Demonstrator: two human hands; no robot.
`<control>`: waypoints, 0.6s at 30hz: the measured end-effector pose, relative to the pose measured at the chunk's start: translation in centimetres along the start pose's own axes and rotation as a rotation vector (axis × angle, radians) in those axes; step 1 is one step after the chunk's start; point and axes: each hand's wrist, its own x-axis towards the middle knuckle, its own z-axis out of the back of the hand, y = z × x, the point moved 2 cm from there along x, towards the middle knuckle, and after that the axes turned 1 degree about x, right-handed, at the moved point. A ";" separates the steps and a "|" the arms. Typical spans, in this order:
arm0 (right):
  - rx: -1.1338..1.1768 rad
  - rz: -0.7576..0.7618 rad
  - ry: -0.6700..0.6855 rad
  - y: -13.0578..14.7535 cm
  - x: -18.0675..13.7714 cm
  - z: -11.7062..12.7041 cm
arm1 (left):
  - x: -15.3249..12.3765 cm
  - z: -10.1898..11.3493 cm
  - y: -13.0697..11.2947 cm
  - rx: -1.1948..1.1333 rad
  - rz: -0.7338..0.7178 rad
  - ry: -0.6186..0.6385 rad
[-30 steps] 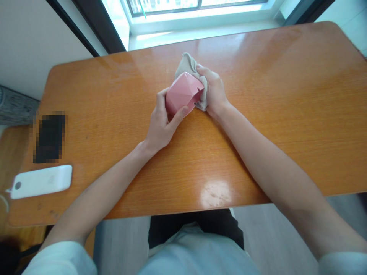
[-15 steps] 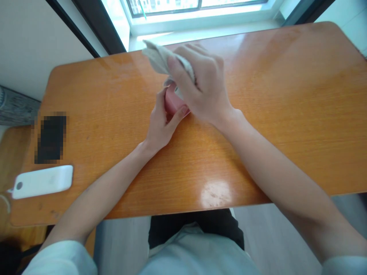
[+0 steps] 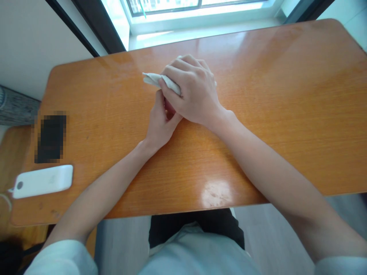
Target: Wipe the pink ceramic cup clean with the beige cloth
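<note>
My left hand (image 3: 161,120) is wrapped round a small pink object (image 3: 169,107) on the wooden table (image 3: 114,114). Most of that object is hidden, so its kind cannot be told. Over the top of it lies my right hand (image 3: 191,89), its fingers bent around a pale cloth (image 3: 156,79). A folded end of the cloth sticks out to the left beyond the thumb. The two hands touch above the pink object.
A white power strip-like device (image 3: 43,182) with a cable lies at the table's left front corner. Behind it is a dark, blurred-out rectangle (image 3: 51,138). A window (image 3: 197,9) with a sill stands beyond the table's far edge.
My right hand has come down with the cloth and flattened over the pink object, which is now mostly covered. My left hand has stayed in place.
</note>
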 end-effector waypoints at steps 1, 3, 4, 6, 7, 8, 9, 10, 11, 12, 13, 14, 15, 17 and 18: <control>-0.019 0.002 -0.012 -0.1 0.1 0.0 | 0.0 -0.1 -0.2 -0.020 0.015 0.002; -0.028 -0.004 -0.039 -0.2 0.2 0.0 | 0.0 -0.1 -0.7 -0.041 0.033 0.003; -0.023 -0.007 -0.050 -0.3 0.2 0.0 | 0.0 -0.1 -0.8 -0.041 0.033 0.001; -0.022 -0.005 -0.069 -0.5 0.3 0.0 | 0.1 0.0 -0.9 -0.031 0.020 0.003; -0.027 -0.001 -0.078 -0.6 0.3 0.0 | 0.1 0.0 -0.8 -0.018 0.007 0.003; -0.023 -0.002 -0.086 -0.7 0.4 0.0 | 0.2 0.1 -0.7 -0.001 -0.003 0.002; -0.003 -0.012 -0.093 -0.8 0.4 0.1 | 0.2 0.1 -0.5 0.015 -0.006 0.007; 0.032 -0.033 -0.099 -0.9 0.5 0.1 | 0.2 0.2 -0.5 0.028 -0.004 0.015; 0.075 -0.057 -0.103 -1.0 0.6 0.2 | 0.2 0.2 -0.5 0.040 0.002 0.021; 0.114 -0.079 -0.105 -1.1 0.6 0.2 | 0.2 0.2 -0.6 0.050 0.016 0.028; 0.145 -0.095 -0.105 -1.2 0.7 0.2 | 0.2 0.2 -0.7 0.057 0.036 0.034; 0.164 -0.105 -0.110 -1.2 0.8 0.3 | 0.2 0.3 -0.9 0.061 0.050 0.031; 0.175 -0.112 -0.115 -1.3 0.8 0.3 | 0.1 0.3 -1.1 0.065 0.062 0.025; 0.183 -0.133 -0.119 -1.4 0.9 0.4 | 0.0 0.3 -1.4 0.073 0.067 0.015; 0.184 -0.145 -0.122 -1.5 0.9 0.5 | 0.0 0.3 -1.5 0.076 0.060 0.016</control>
